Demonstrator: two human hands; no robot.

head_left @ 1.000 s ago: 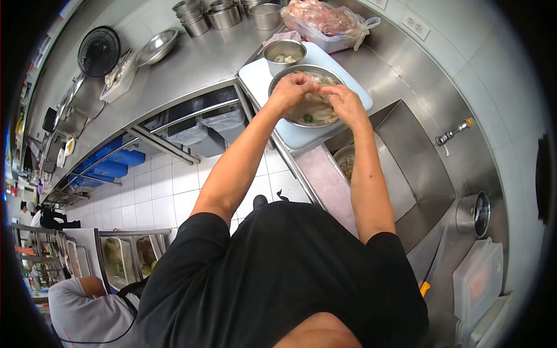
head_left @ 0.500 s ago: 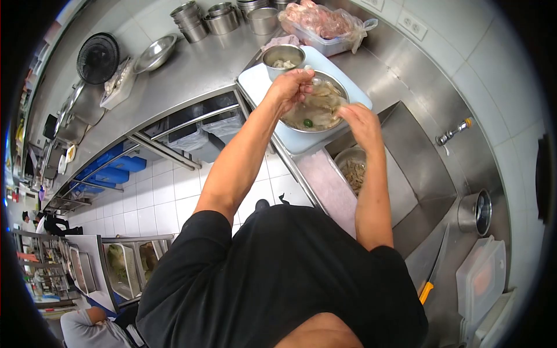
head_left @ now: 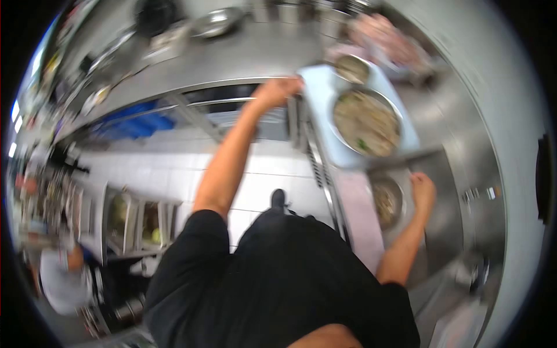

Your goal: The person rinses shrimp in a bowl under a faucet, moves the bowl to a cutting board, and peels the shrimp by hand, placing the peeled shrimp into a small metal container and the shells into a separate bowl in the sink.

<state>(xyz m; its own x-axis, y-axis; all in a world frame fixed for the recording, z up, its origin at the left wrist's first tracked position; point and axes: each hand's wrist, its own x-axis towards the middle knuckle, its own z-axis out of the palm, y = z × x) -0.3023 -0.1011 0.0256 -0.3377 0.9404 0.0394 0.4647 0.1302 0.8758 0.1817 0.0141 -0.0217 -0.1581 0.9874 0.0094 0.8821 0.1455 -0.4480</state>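
My left hand (head_left: 278,93) is at the counter's front edge, beside the left corner of a light blue board (head_left: 325,87); its fingers are blurred. On the board stand a large metal bowl (head_left: 366,123) of cloudy liquid with pale pieces and something green, and a smaller metal bowl (head_left: 351,69). Over the sink (head_left: 449,191), right of a metal bowl of shell-like scraps (head_left: 386,202), my right hand (head_left: 423,187) has its fingers drawn together. Whether it holds anything is too blurred to tell. A pink cloth (head_left: 357,214) lies along the sink's front edge.
A bag of pinkish meat (head_left: 389,43) stands behind the board. Metal pots (head_left: 290,11) line the back counter, with a shallow metal bowl (head_left: 217,22) farther left. Another person (head_left: 64,278) is at the lower left, near food trays (head_left: 136,223). A faucet (head_left: 480,194) is at right.
Both hands have left the large bowl: my left hand moved left to the counter edge, my right hand down over the sink. The whole view has shifted and blurred.
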